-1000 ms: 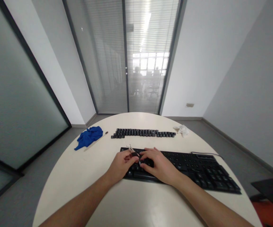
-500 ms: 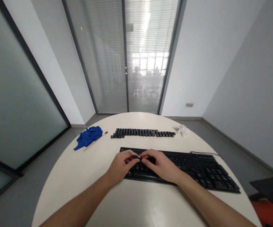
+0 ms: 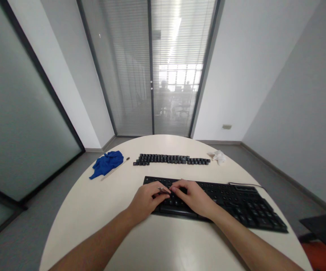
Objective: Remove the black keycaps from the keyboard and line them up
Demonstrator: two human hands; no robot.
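A black keyboard (image 3: 227, 203) lies across the near part of the table, many keycaps gone from its left and middle while the number pad at the right keeps its keys. My left hand (image 3: 147, 199) is closed over the keyboard's left part, pinching a small thin dark tool (image 3: 164, 191) with a metallic glint; its exact kind is too small to tell. Close beside it, my right hand (image 3: 192, 195) has thumb and forefinger curled together at the keys. Whatever sits between those fingertips is hidden. Beyond the keyboard, loose black keycaps (image 3: 163, 159) lie in rows.
On the round cream table (image 3: 117, 195), a blue cloth (image 3: 106, 164) lies at the left with a toothbrush (image 3: 114, 169) beside it. A crumpled white tissue (image 3: 218, 156) rests at the far right. The keyboard's cable (image 3: 246, 184) curves behind it. A chair (image 3: 325, 233) stands at the lower right.
My left hand's fingers have shifted slightly, and the thin tool now shows more between them. My right fingertips have moved a little right. The view has shifted slightly.
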